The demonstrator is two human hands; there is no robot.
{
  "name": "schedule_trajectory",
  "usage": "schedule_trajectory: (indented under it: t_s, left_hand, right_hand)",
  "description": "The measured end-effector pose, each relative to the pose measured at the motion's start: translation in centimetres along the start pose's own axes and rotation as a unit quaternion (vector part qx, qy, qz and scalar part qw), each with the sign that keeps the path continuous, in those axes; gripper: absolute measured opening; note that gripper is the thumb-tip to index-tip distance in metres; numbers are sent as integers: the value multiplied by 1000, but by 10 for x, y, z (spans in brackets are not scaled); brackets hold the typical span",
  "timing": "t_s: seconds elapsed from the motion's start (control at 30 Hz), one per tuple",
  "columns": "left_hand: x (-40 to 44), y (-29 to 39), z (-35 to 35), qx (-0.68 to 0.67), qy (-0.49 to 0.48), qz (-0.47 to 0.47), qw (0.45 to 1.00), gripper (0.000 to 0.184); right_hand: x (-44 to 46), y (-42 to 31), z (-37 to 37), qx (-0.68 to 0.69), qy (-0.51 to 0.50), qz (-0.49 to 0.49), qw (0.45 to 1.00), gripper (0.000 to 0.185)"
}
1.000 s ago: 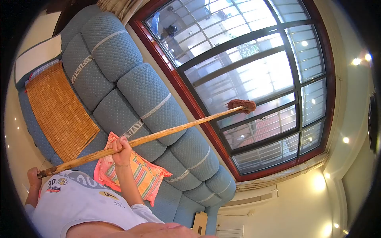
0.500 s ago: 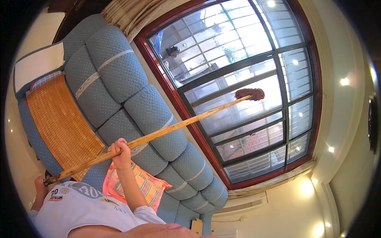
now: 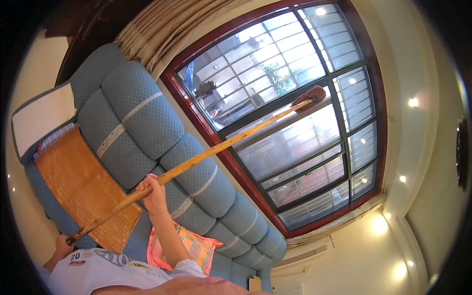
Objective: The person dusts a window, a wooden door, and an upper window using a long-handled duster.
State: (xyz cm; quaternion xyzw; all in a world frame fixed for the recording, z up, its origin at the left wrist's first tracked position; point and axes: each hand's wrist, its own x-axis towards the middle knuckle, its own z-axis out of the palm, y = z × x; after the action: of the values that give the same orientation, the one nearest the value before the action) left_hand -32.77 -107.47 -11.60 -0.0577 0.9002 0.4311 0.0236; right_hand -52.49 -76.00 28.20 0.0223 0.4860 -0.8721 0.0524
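A mop with a long wooden pole (image 3: 211,151) stretches from the lower left to the window, in both my hands. Its shaggy reddish-brown head (image 3: 309,97) lies over the window beside a dark frame bar; whether it touches the glass I cannot tell. My right hand (image 3: 153,193) is closed around the pole partway along, fingers wrapped over it. At the dark lower end, my left hand (image 3: 64,245) is closed on the pole, partly hidden at the edge of my shirt.
A blue quilted sofa (image 3: 142,93) stands below the window (image 3: 295,128), which has a red-brown frame and bars outside. On its seat lie a bamboo mat (image 3: 83,182) and a pink-orange patterned cushion (image 3: 189,243). A beige curtain (image 3: 152,29) hangs beside the window.
The mop head has moved across the pane to the dark frame bar. Both hands keep hold of the pole, and my view has shifted slightly.
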Motion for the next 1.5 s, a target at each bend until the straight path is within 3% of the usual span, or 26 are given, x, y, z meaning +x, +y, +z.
schedule_trajectory:
  t_s: [0.13,0.2,0.23,0.37,0.43,0.47,0.57,0.67,0.73,0.83,0.97,1.07,1.1,1.13,1.2,1.23,1.27,1.33,1.4,1.43,1.47,1.5]
  left_hand:
    - [33,95,-27,-18,-79,-1,997,25]
    - [50,125,-16,-145,-77,61,985,28]
    - [55,140,-13,-146,-79,63,984,28]
    - [94,234,-29,-372,-181,-3,910,26]
    - [119,275,-34,-284,-140,61,947,24]
    - [132,298,-38,-307,-145,98,935,25]
    - [181,359,-28,-356,-138,196,903,27]
    - [194,446,-78,-307,-133,225,915,25]
    - [187,487,-116,-384,-274,91,877,22]
    - [186,495,-108,-392,-280,89,872,22]
    - [184,495,-96,-395,-300,92,863,17]
    - [174,499,-137,-420,-328,109,839,15]
    - [176,495,-147,-314,-343,117,878,16]
    - [185,490,-150,-303,-347,118,879,16]
    - [200,476,-153,-298,-432,221,822,18]
    - [203,483,-178,-150,-484,243,828,27]
    - [200,490,-204,-146,-486,243,826,27]
    - [189,500,-253,158,-402,400,808,32]
    - [193,507,-300,244,-242,461,818,37]
    - [186,522,-330,204,-141,479,842,35]
    - [182,534,-354,56,-40,546,835,36]
    - [176,542,-376,-45,96,637,764,42]
  right_hand:
    - [23,-39,8,-71,25,-73,994,15]
    - [34,-69,19,-127,52,-134,981,18]
    - [39,-82,22,-129,54,-137,981,18]
    - [79,-150,28,-256,40,-229,938,19]
    - [105,-187,28,-287,7,-293,912,19]
    - [120,-206,22,-326,4,-318,890,21]
    - [136,-236,28,-302,-7,-334,893,23]
    - [140,-212,28,-282,-29,-335,898,27]
    - [138,-189,16,-309,-68,-310,896,31]
    - [91,-143,22,-297,-107,-280,907,37]
    - [40,-64,15,-250,-66,-265,929,43]
    - [17,-20,27,-180,-50,-191,964,34]
    - [22,-16,29,-170,-45,-198,964,34]
    - [27,-13,29,-147,-54,-198,968,31]
    - [24,-6,37,-117,-51,-200,971,29]
    - [21,-9,47,-98,-66,-210,971,27]
    - [18,-11,59,-78,-83,-218,969,26]
    - [14,-10,69,-52,-80,-237,967,26]
    - [15,-5,70,-11,-90,-248,964,24]
    - [13,-6,76,1,-74,-248,966,22]
    - [11,-6,78,4,-69,-248,966,22]
    - [8,-7,78,20,-72,-226,971,22]
